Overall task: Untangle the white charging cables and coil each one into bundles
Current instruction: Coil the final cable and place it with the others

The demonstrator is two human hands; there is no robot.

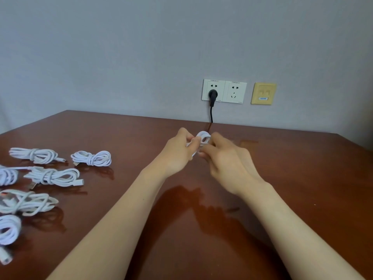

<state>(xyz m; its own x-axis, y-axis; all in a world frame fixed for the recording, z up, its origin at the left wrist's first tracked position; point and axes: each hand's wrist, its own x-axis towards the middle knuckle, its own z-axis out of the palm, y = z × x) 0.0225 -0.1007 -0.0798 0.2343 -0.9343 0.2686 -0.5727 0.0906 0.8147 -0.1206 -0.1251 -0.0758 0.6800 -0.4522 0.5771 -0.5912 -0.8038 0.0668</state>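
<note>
Both my hands are raised above the middle of the brown table (292, 199). Between them is a small white coiled charging cable (203, 136), mostly hidden by my fingers. My left hand (179, 151) grips the coil from the left, fingers curled round it. My right hand (224, 158) pinches the same coil from the right. Several white cable bundles lie at the table's left: one tied bundle (91, 158), another (35, 155) farther left, a third (53, 176) in front of them, and a looser one (26, 202) nearer me.
On the wall behind the table are two white sockets (235, 92), a black plug (212, 96) with its cord dropping behind the table, and a yellow data plate (263, 93). More white cable (8, 231) runs off the left edge.
</note>
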